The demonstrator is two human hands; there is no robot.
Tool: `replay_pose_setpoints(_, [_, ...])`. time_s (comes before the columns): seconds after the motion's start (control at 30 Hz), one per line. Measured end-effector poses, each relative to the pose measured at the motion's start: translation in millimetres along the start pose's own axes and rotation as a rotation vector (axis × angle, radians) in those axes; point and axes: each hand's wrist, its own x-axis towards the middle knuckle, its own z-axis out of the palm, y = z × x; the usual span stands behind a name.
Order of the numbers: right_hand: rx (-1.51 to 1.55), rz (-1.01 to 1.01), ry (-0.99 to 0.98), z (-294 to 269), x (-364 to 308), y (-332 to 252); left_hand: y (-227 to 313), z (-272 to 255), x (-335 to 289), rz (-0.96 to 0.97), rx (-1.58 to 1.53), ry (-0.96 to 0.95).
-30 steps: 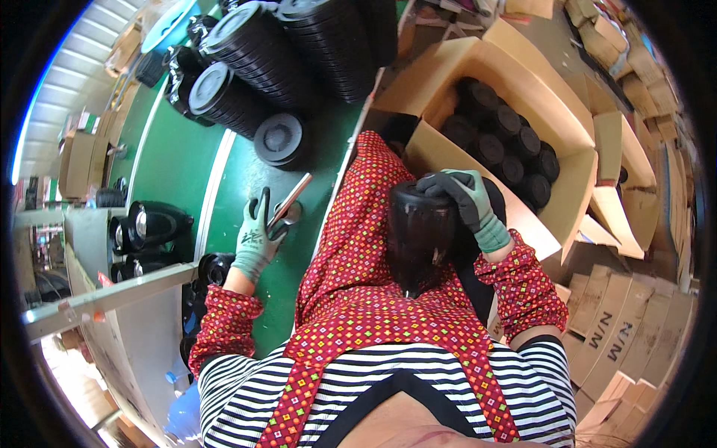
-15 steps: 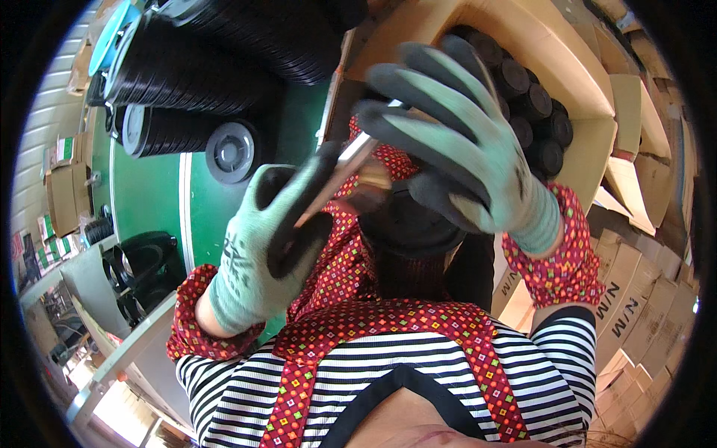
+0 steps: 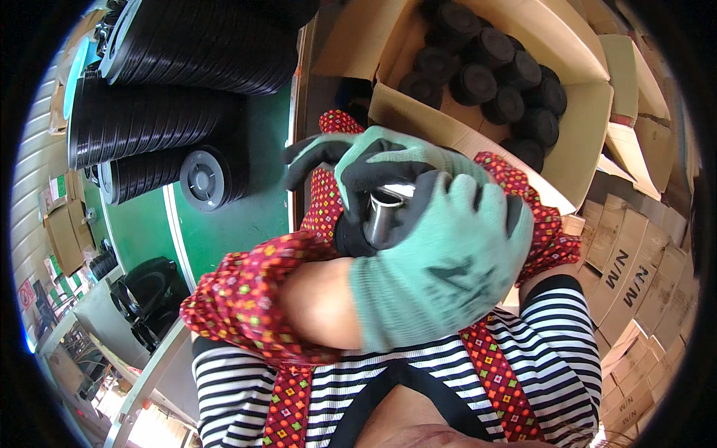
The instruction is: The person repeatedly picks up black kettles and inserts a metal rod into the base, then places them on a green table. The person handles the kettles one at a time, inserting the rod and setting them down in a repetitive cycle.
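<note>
**Our left hand (image 3: 452, 250) has brought the metal tube (image 3: 382, 222) in beside our right hand (image 3: 403, 158)**

Half a second ago the tube slanted, with our right hand spread open; now it stands more upright, mouth up, between our gloves above the lap.

At far left, tall stacks of black discs (image 3: 160, 123) and a shorter stack (image 3: 203, 181) lie on the green table (image 3: 267, 183). In the middle, our left fingers curl around the tube. Our right fingers bend over it, one reaching out leftward; we cannot tell whether they grip. A black round thing (image 3: 348, 237) shows just below, mostly hidden. Right of that, an open box (image 3: 584, 134) holds dark cups (image 3: 502, 104), and flat cartons (image 3: 624, 272) stand beyond.

We judge that smooth metal against coated gloves could slip or twist, and crossed hands could pinch a finger.

The cartons carry large black letters; our left glove bears a dark printed mark.
</note>
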Motion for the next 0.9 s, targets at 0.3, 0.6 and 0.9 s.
replay_pose_setpoints(0.3, [0.078,-0.254,-0.032,22.6,15.3,-7.0,2.9,2.0,-18.8,0.069,-0.245,-0.015])
replay_pose_setpoints(0.6, [-0.466,0.047,0.110,17.6,-4.8,-7.6,-52.6,-7.7,-24.8,0.396,-0.803,0.025])
replay_pose_setpoints(0.9, [-0.841,0.411,-0.165,-4.2,21.4,-81.4,-95.5,8.4,-63.5,0.408,-1.449,0.236])
